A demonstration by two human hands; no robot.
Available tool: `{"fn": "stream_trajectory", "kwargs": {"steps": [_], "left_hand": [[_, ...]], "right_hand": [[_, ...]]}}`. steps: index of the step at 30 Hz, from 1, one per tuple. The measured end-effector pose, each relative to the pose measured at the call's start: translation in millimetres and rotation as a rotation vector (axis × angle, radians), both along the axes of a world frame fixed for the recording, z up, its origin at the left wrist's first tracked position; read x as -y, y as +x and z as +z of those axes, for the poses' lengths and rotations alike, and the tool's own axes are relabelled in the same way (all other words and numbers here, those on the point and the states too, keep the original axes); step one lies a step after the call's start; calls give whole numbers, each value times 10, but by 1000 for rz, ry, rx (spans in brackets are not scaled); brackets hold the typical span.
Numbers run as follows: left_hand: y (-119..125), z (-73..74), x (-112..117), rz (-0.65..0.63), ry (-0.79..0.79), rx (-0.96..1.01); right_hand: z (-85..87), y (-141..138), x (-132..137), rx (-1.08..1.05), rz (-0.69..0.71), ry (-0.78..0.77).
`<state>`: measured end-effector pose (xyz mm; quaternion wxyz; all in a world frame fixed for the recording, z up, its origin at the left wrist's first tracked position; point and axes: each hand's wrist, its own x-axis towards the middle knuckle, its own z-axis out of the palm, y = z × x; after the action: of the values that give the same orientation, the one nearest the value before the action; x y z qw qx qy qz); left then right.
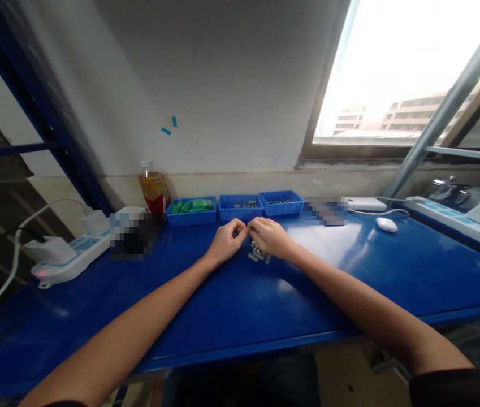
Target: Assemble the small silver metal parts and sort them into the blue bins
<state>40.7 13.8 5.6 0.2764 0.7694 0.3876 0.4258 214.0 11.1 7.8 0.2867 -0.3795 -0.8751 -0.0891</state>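
Observation:
My left hand [226, 239] and my right hand [270, 236] meet over the middle of the blue table [223, 316], fingertips nearly touching. The fingers of both are curled into a pinch. Whatever sits between them is too small or too hidden to name. Partly under my right hand lies a small pile of silvery metal parts [255, 255]. Just beyond my hands stand three blue bins in a row: the left bin [193, 218] has green plastic packets [197, 205], while the middle bin [240, 214] and the right bin [282, 209] hold small metal pieces.
A drink bottle [153, 189] stands by the wall, left of the bins. Power strips lie at the left [74, 254] and right [455, 219], with plugs and cables. A white earbud case [387, 225] and a white box [364, 204] are at the right.

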Motion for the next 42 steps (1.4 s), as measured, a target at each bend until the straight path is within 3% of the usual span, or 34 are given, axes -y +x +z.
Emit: {"fn": "stream_trajectory", "kwargs": {"steps": [10, 20, 26, 29, 36, 42], "left_hand": [[-21, -47, -34, 31, 75, -141], [-2, -17, 0, 50, 138, -275], [8, -36, 43, 134, 244, -409], [-3, -26, 37, 91, 218, -335], [-46, 50, 7, -25, -6, -57], [-42, 10, -10, -9, 27, -57]], "right_hand": [[15, -28, 46, 220, -94, 88], [18, -28, 46, 248, -68, 38], [24, -31, 30, 280, -46, -1], [37, -9, 15, 247, -41, -13], [66, 39, 29, -35, -1, -8], [76, -6, 66, -136, -68, 37]]}}
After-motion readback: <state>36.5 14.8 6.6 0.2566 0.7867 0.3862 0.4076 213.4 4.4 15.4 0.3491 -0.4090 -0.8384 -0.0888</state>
